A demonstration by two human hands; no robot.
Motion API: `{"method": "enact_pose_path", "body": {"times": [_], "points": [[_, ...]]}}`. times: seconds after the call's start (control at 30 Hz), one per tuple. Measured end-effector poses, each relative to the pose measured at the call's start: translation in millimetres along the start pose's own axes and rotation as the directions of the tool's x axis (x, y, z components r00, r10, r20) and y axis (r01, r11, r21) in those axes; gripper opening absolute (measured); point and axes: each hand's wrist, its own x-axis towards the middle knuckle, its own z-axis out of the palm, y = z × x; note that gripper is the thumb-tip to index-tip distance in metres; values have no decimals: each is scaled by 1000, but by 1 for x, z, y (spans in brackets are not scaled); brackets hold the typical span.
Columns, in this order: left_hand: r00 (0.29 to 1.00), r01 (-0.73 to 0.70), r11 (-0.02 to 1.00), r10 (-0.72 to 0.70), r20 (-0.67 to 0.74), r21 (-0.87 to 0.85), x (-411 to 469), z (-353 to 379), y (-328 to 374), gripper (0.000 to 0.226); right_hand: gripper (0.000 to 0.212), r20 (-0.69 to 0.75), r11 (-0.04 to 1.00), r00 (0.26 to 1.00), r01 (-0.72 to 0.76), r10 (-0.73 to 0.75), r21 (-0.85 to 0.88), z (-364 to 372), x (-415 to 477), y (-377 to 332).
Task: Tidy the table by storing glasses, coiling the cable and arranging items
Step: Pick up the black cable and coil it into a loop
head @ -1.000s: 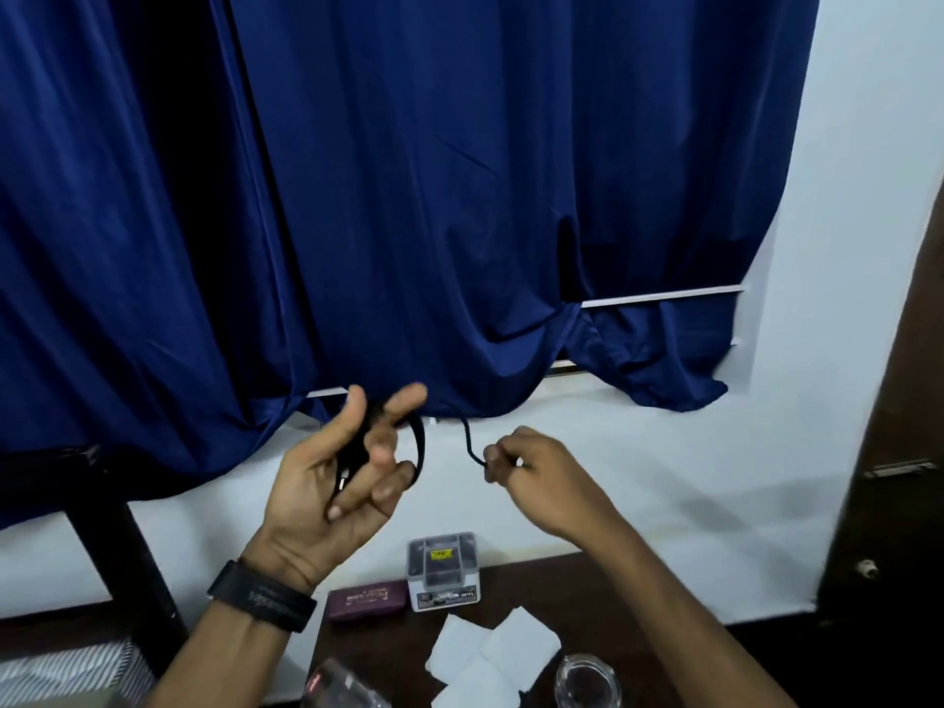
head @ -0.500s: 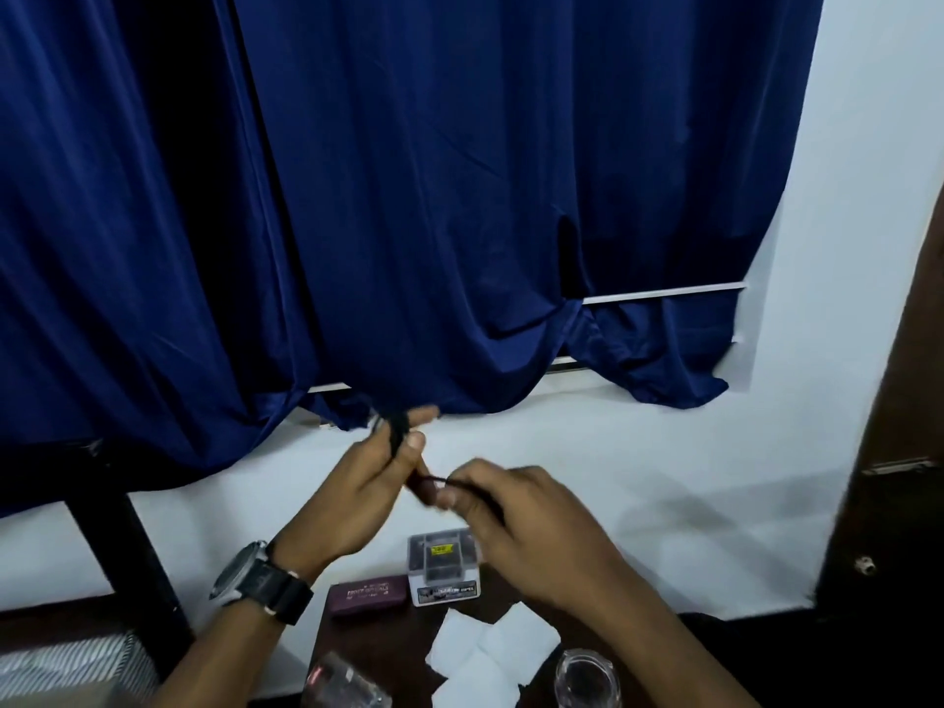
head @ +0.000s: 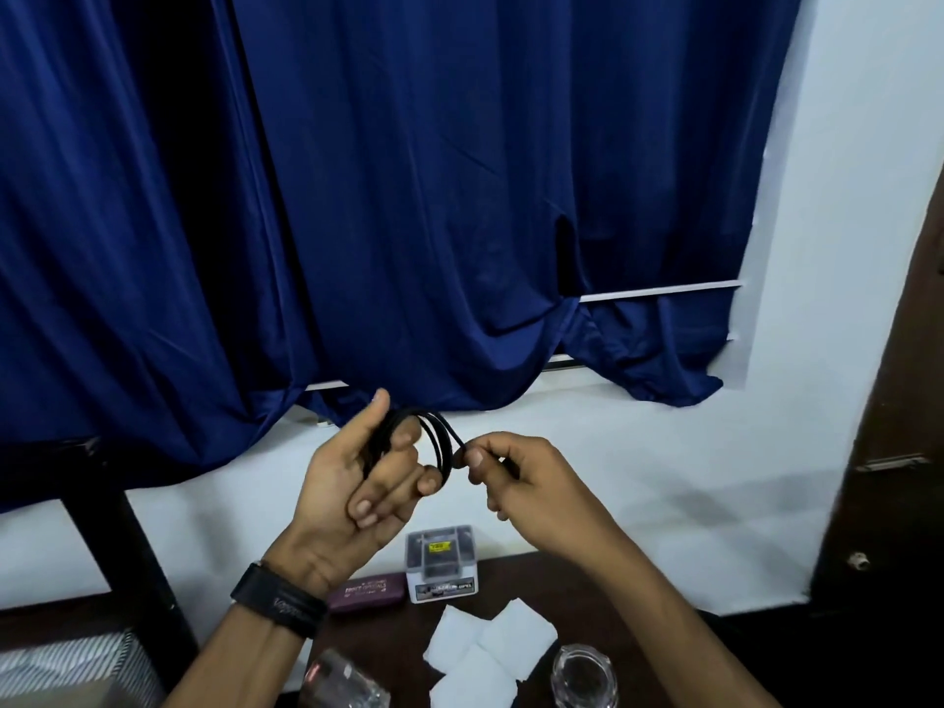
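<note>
A thin black cable [head: 440,436] is wound in several loops around the fingers of my left hand [head: 352,488], which is raised palm-up above the table. My right hand [head: 516,482] pinches the cable's free end just right of the loops, thumb and forefinger closed on it. Below my hands, a maroon glasses case [head: 365,591] lies shut on the dark wooden table [head: 587,605], beside a small clear plastic box [head: 442,569]. Whether glasses are inside the case is hidden.
Several white paper squares [head: 490,651] lie on the table, with a clear glass [head: 582,677] at the front right and a transparent object [head: 342,682] at the front left. Blue curtains [head: 408,196] hang behind. A black frame [head: 127,544] stands left, a dark door [head: 889,426] right.
My left hand turned palm-up with the loops around its fingers. My right hand drew the cable's free end out to the right, after both hands had met at the middle.
</note>
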Motion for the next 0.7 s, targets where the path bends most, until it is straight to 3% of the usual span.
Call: {"method": "enact_pose_path", "body": {"times": [0.13,0.3,0.37,0.43,0.53,0.6,0.7], "points": [[999,2,994,-8,-50,-111,-1,-6,2,48,20,78,997,996,-53,48,56,-4,-6,4],[993,77,974,-56,104,-213,-4,-14,-1,48,11,45,980,994,-106,100,166,-10,-4,4],[994,42,975,-18,111,-220,-1,-14,-4,49,9,91,969,988,-141,125,201,-8,-4,1],[997,-74,986,74,-11,-146,5,-10,-11,49,6,138,973,983,-144,120,182,-5,-6,-3],[966,-181,980,193,-172,84,13,-4,-24,41,10,96,989,988,-128,121,70,-5,-8,-6],[958,-193,960,229,-173,203,14,-2,-29,37,10,107,991,988,-120,113,61,-6,-10,-7],[980,-151,970,173,-101,193,11,-5,-26,40,29,258,954,962,-157,90,255,-10,-17,-6]]}}
